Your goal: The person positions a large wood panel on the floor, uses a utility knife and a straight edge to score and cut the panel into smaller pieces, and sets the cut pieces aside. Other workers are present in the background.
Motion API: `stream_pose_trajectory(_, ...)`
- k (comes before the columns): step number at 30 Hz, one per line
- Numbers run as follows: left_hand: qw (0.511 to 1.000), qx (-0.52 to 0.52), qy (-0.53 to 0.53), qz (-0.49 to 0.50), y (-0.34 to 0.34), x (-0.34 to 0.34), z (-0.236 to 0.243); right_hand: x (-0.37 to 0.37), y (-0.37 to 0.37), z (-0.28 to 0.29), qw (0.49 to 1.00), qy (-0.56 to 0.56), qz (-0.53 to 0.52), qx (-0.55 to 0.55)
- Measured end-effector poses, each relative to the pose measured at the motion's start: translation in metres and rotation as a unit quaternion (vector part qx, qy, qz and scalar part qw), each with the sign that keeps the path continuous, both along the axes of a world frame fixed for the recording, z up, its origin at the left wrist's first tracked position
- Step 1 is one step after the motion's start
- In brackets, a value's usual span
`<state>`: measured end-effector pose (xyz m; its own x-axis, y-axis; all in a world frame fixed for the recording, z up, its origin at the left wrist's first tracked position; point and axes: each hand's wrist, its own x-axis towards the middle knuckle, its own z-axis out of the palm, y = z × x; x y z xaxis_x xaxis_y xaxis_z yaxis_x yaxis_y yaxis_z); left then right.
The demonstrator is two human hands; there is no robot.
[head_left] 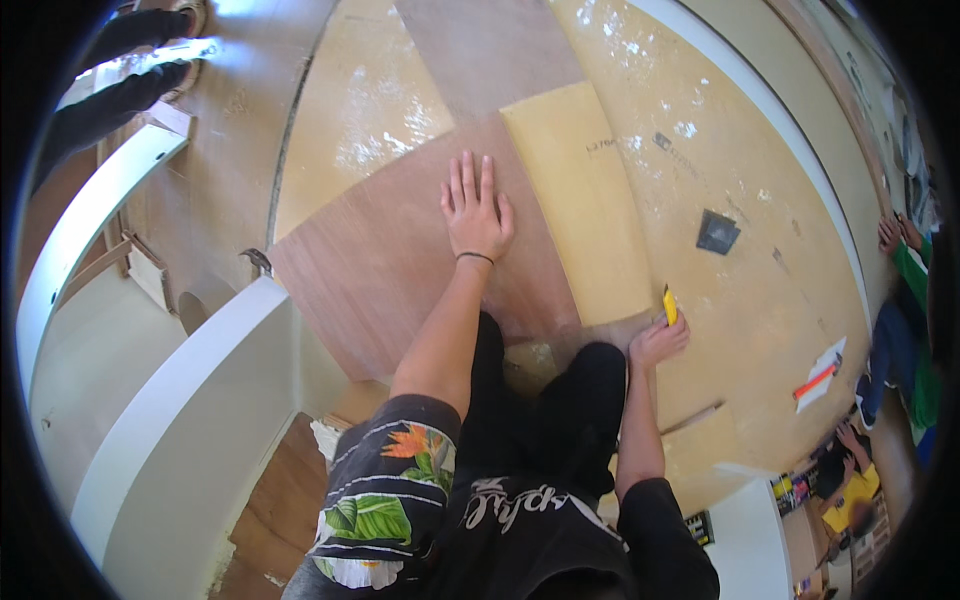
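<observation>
My left hand [478, 222] lies flat with fingers spread on a reddish-brown thin wood sheet [390, 240]. In my right hand [659, 341], closed near my right knee, is a yellow utility knife [669, 306] with its end pointing up and away. A pale yellow panel [585, 210] lies along the right edge of the brown sheet. Another brown strip [490, 50] extends beyond them at the far side. All of these rest on a large, worn, yellowish board [720, 310] marked with white spots, where I am kneeling.
A dark grey square piece [717, 232] and an orange-red cutter [819, 381] on white paper lie to the right. Curved white panels [180, 380] stand at left, with a hammer [256, 262] by one end. Other people's legs [120, 110] are far left; more people are at far right.
</observation>
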<state>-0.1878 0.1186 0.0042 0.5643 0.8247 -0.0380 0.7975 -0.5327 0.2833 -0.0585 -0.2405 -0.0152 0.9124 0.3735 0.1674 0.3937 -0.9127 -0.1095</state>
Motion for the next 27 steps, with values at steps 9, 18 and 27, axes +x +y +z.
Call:
stream_pose_trajectory(9, 1.0, -0.004, -0.007, 0.001, -0.002, -0.003, -0.001, 0.026, 0.266, 0.033, 0.705, 0.482, 0.049, 0.517)
stream_pose_trajectory(18, 0.999, -0.02, -0.026, 0.006, 0.003, -0.007, 0.001, -0.014, 0.303, 0.014, 0.81, 0.45, 0.157, 0.343)
stream_pose_trajectory(27, 0.999, -0.032, -0.043, -0.004, 0.005, -0.011, 0.0, -0.097, 0.133, 0.055, 0.881, 0.421, 0.007, 0.215)
